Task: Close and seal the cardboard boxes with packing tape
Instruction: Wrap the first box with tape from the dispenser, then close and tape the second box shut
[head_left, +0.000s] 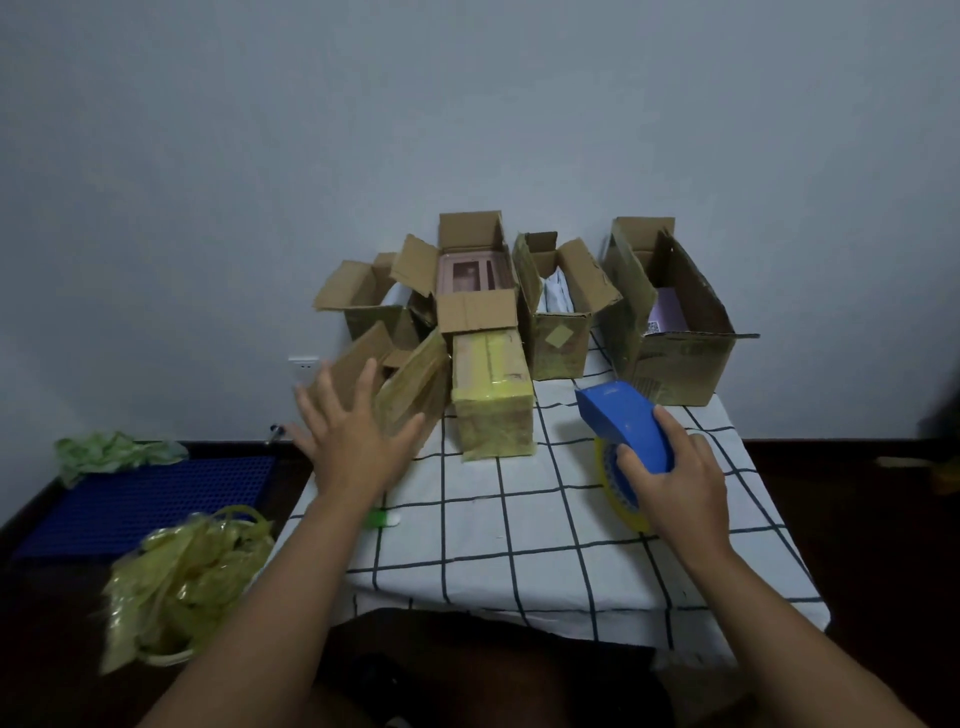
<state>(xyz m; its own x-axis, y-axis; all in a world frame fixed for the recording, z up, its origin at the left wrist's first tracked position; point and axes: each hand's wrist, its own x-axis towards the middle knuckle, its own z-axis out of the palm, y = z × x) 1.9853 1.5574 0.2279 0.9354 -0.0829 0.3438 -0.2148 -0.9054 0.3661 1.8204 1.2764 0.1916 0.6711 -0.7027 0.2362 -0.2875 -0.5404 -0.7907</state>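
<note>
Several cardboard boxes crowd the far end of a checked tablecloth (519, 545). A sealed box (493, 400) wrapped in yellowish tape stands in the middle front. Left of it a taped box (415, 387) leans tilted. My left hand (348, 431) hovers with fingers spread just in front of that tilted box. My right hand (675, 478) grips a blue tape dispenser (628, 421) holding a yellow tape roll (615, 491). Behind stand open boxes: one with a pink item (470, 275), a narrow one (558, 306) and a large one (675, 332) at the right.
A heap of crumpled yellow tape (182, 582) lies at the lower left beside a blue plastic grid mat (140, 499) with a green bag (109, 454). A small green and white object (382, 518) lies on the cloth. The wall stands right behind the boxes.
</note>
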